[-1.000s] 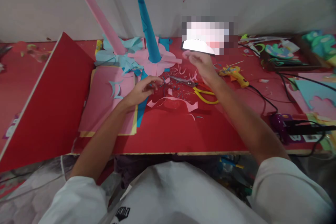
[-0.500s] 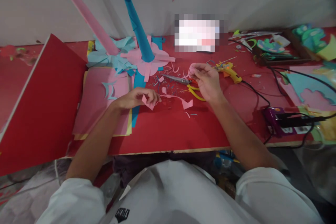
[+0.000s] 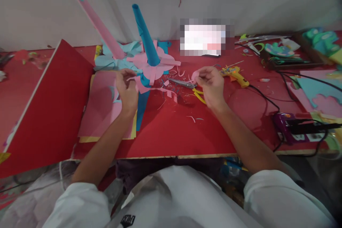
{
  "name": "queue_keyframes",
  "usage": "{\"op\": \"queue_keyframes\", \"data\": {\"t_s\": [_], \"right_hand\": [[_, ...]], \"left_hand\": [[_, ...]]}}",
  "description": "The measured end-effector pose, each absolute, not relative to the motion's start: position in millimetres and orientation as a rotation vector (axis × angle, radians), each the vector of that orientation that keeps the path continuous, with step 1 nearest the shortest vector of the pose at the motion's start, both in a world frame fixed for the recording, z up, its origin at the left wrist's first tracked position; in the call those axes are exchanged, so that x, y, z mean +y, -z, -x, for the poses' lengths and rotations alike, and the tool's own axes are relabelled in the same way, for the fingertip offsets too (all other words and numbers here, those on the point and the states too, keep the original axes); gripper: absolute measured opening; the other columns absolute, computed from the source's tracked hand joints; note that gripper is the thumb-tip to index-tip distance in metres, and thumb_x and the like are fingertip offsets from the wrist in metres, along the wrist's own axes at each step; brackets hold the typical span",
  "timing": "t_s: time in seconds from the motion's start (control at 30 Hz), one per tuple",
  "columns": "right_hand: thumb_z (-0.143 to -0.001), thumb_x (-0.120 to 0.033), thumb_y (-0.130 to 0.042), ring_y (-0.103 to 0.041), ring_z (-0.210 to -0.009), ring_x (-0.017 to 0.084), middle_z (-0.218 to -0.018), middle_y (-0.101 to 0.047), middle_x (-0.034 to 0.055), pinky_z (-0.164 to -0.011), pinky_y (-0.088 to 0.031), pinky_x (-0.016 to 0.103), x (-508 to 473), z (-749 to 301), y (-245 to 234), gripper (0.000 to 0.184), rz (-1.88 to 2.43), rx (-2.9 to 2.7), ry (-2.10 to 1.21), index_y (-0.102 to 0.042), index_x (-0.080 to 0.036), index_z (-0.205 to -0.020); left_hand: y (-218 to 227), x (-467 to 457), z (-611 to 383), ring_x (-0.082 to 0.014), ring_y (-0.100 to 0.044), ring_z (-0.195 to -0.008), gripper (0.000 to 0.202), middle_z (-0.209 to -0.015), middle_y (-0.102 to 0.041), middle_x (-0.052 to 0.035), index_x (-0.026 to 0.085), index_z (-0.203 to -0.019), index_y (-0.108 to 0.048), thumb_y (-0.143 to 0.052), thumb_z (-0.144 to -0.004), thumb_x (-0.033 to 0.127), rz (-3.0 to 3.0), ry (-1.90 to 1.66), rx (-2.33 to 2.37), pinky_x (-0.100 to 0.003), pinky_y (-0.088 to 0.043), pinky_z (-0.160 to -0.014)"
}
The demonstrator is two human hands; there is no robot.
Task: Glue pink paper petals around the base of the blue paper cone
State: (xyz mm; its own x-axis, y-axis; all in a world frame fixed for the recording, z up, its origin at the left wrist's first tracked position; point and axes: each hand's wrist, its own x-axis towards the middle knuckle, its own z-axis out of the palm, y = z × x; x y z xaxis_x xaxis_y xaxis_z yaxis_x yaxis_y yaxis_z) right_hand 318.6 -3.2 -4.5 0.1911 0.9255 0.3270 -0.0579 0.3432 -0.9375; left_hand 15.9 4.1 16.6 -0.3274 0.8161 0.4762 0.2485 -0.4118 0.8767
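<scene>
My left hand (image 3: 127, 92) is raised over the edge of the stacked paper, its fingers closed on a long pink paper strip (image 3: 144, 87). The strip trails to the right in a curve, its wider end hanging over the scraps. Between the thumb and fingers of my right hand (image 3: 213, 86) is a small curled pink paper piece (image 3: 195, 75). Just left of that hand lie scissors (image 3: 199, 95) with yellow handles. A blue paper cone (image 3: 146, 37) stands on a pink flower-shaped base (image 3: 167, 65), beyond my hands.
A yellow glue gun (image 3: 236, 76) lies right of my right hand, its cord running to a purple box (image 3: 283, 128). A red board (image 3: 53, 114) leans at left beside pink paper sheets (image 3: 98, 107). A pink cone (image 3: 100, 26) and a dark tray (image 3: 294, 65) are farther back.
My left hand has moved up and to the left, drawing the pink strip with it. My right hand keeps the curled pink piece in nearly the same place.
</scene>
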Motion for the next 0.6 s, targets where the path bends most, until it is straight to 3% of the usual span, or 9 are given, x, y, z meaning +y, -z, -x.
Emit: {"op": "queue_keyframes", "data": {"t_s": [0.07,0.13,0.33,0.5,0.6], "right_hand": [[-0.084,-0.047,-0.087,-0.068,-0.072,0.013,-0.084,-0.07,-0.0047,-0.068,-0.056,0.027,-8.7,-313.2,3.6,0.038,0.999,-1.219,-0.857,-0.065,-0.03,-0.11],[-0.085,-0.045,-0.086,-0.069,-0.074,0.013,-0.082,-0.069,-0.0048,-0.069,-0.054,0.027,-14.7,-308.3,2.1,0.037,1.027,-1.287,-0.839,-0.066,-0.03,-0.113],[-0.093,-0.045,-0.08,-0.069,-0.078,0.014,-0.088,-0.073,-0.001,-0.074,-0.054,0.029,-23.2,-301.1,-4.5,0.026,0.982,-1.257,-0.799,-0.069,-0.028,-0.108],[-0.092,-0.048,-0.08,-0.06,-0.066,0.012,-0.077,-0.065,-0.0032,-0.064,-0.051,0.027,-13.8,-306.3,-1.4,0.025,0.985,-1.128,-0.824,-0.068,-0.028,-0.101],[-0.094,-0.047,-0.076,-0.046,-0.056,0.01,-0.069,-0.053,-0.0053,-0.052,-0.04,0.024,-14.0,-309.0,-0.1,0.021,0.979,-1.099,-0.847,-0.071,-0.028,-0.098]], "left_hand": [[-22.3,-9.9,-21.9,-0.0208,-0.064,-0.101,0.01,-0.106,-0.066,-0.0053,0.024,-0.105,-0.065,-0.062,-0.096,0.021,-1.771,-1.922,1.356,-0.038,-0.052,-0.093],[-24.9,-24.8,-29.8,-0.0232,-0.065,-0.11,0.016,-0.112,-0.069,-0.0074,0.024,-0.114,-0.066,-0.053,-0.105,0.026,-2.135,-1.814,1.314,-0.043,-0.052,-0.099],[-7.2,-41.4,-56.8,-0.0232,-0.072,-0.099,0.019,-0.105,-0.077,-0.0083,0.022,-0.109,-0.072,-0.056,-0.107,0.031,-2.845,-0.983,0.928,-0.04,-0.053,-0.091],[1.7,-32.1,-68.1,-0.0306,-0.063,-0.135,0.038,-0.147,-0.068,-0.0137,0.021,-0.141,-0.065,-0.05,-0.106,0.021,-2.787,-0.592,1.108,-0.05,-0.046,-0.113],[0.6,-29.2,-70.5,-0.0312,-0.057,-0.145,0.043,-0.151,-0.066,-0.0124,0.02,-0.147,-0.063,-0.047,-0.107,0.02,-2.695,-0.509,1.233,-0.052,-0.04,-0.119]]}}
